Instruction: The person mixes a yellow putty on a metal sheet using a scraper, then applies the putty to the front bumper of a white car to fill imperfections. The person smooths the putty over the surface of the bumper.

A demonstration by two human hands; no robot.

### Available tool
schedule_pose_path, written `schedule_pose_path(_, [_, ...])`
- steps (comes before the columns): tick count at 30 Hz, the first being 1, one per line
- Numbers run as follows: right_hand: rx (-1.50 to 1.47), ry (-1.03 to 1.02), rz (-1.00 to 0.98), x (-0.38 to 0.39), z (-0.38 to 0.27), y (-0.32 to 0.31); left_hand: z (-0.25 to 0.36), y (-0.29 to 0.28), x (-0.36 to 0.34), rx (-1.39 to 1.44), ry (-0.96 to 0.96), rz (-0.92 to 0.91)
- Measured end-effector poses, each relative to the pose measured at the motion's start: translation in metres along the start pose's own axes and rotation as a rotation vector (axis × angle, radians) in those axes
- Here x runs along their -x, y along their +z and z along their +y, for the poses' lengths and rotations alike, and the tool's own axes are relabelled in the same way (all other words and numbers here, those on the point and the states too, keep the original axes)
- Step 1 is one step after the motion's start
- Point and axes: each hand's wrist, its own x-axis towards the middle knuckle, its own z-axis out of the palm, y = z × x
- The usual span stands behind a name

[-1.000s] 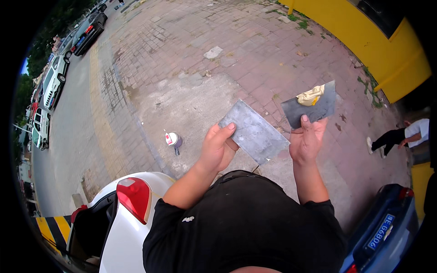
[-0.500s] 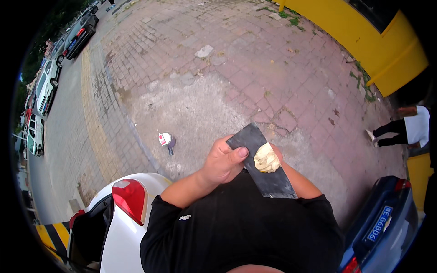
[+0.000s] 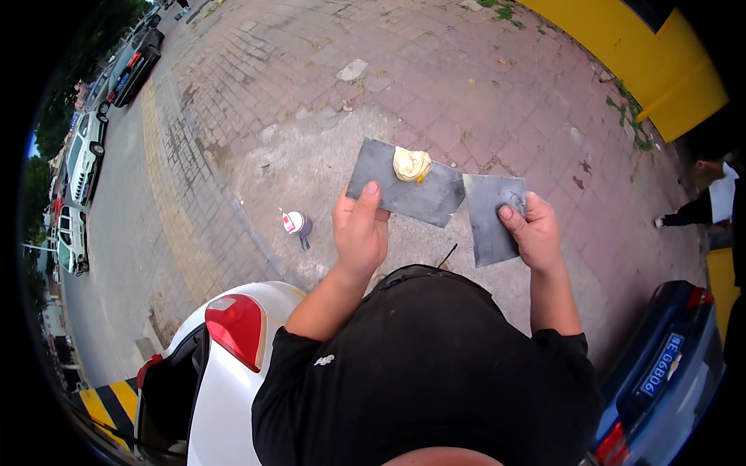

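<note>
Left fingers (image 3: 363, 210) pinch a grey plate (image 3: 416, 202), cream paste (image 3: 410, 164) to their right.

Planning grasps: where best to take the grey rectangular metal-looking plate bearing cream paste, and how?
Probably pinch the grey plate at its paste-free left end, from the left, thumb above, fingers beneath: it's thin, and the cream paste sits near mid-length.

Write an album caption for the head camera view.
Beside a white car, the left hand holds a gray plate topped with creamy paste, the right hand a second gray plate.
</note>
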Motion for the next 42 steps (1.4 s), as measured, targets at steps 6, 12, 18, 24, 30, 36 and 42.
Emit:
schedule_pose_path(6, [0.455, -0.023, -0.254, 0.004, -0.013, 0.014, 0.0, -0.004, 0.001, 0.001, -0.027, 0.045])
schedule_pose_path(12, [0.125, 0.168, -0.4, 0.008, 0.009, -0.004, 0.005, -0.003, -0.002, 0.039, -0.032, 0.132])
schedule_pose_path(18, [-0.766, 0.185, -0.273, -0.01, 0.041, -0.006, 0.005, 0.001, 0.001, 0.131, -0.111, 0.101])
schedule_pose_path(24, [-1.073, 0.161, -0.383, -0.03, 0.083, 0.007, -0.028, 0.034, 0.029, 0.294, -0.692, -0.196])
schedule_pose_path(30, [-0.675, 0.772, 0.217, -0.038, 0.066, 0.042, -0.037, 0.057, 0.032, 0.287, -0.718, -0.282])
schedule_pose_path(36, [-0.801, 0.436, -0.079, -0.026, 0.078, 0.024, -0.018, 0.057, 0.004, 0.393, -0.619, -0.224])
schedule_pose_path(42, [-1.165, 0.052, -0.672, -0.041, 0.124, 0.009, -0.036, 0.036, 0.027, 0.288, -0.789, -0.238])
